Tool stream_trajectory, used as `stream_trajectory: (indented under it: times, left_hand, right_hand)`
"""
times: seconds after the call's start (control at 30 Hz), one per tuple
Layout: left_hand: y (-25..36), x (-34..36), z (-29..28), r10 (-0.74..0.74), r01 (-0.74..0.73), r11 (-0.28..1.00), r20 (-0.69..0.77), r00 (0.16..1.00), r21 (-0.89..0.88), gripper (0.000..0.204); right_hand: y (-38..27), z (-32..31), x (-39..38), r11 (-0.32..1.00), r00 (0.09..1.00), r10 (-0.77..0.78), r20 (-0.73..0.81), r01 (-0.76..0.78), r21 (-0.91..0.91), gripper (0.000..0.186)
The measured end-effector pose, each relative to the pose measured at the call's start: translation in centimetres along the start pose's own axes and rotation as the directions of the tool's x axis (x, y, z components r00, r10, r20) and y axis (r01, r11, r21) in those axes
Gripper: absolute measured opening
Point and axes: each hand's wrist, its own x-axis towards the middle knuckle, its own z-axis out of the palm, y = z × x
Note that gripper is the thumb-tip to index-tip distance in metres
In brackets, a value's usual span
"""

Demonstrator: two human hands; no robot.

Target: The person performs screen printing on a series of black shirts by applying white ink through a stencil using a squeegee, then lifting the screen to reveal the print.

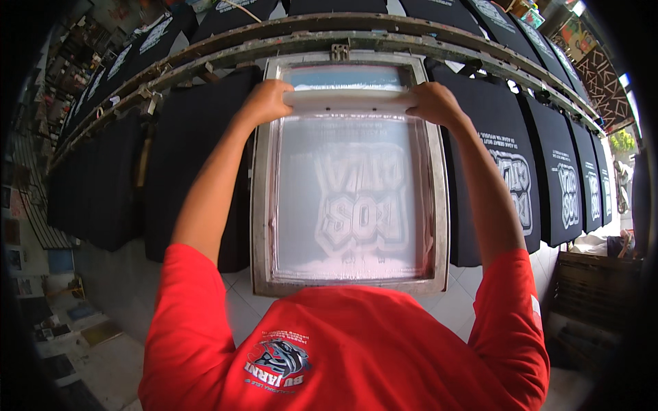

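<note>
My left hand (272, 101) and my right hand (433, 103) grip the two ends of a pale squeegee (349, 101), fingers closed on it. The squeegee lies crosswise near the far end of a metal-framed printing screen (439, 212) in front of me, slightly blurred. Its mesh (295, 185) shows a pale stencil of large lettering, with pale ink near the edges. A metal clamp (340, 51) joins the frame's far end to a long rail. What lies beneath the screen is mostly hidden.
Black shirts on boards stand left (192, 171) and right (521, 116) of the screen, some with white prints. Long rails (192, 72) cross behind, with another row of printed shirts (157, 38) beyond. A tiled floor (240, 301) shows below; a wooden rack (589, 288) is at right.
</note>
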Motion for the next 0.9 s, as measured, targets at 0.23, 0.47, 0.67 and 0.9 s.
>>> stream_trajectory:
  times: [0.23,0.47,0.67,0.9]
  left_hand:
    - [12.5,-15.5,-2.1,0.073,-0.045,0.986,-0.172,0.982,0.164,0.027]
    - [19.8,-31.7,2.5,-0.042,0.042,0.999,-0.015,0.999,0.002,0.042]
    - [19.6,-35.5,6.8,-0.039,0.044,0.996,-0.067,0.997,0.077,0.037]
    - [18.3,-31.7,5.6,-0.048,0.055,0.996,-0.092,0.995,0.076,0.033]
  right_hand:
    - [-7.4,-3.0,-17.8,1.000,0.979,-0.015,-0.204,0.014,-0.005,0.011]
    - [-15.2,0.8,-34.7,0.965,0.987,0.102,-0.126,-0.068,0.252,0.029]
    - [-16.7,5.9,-37.8,0.985,0.967,0.117,-0.227,-0.084,0.153,0.029]
    - [-14.2,5.0,-33.2,0.976,0.974,0.109,-0.197,-0.068,0.205,0.026]
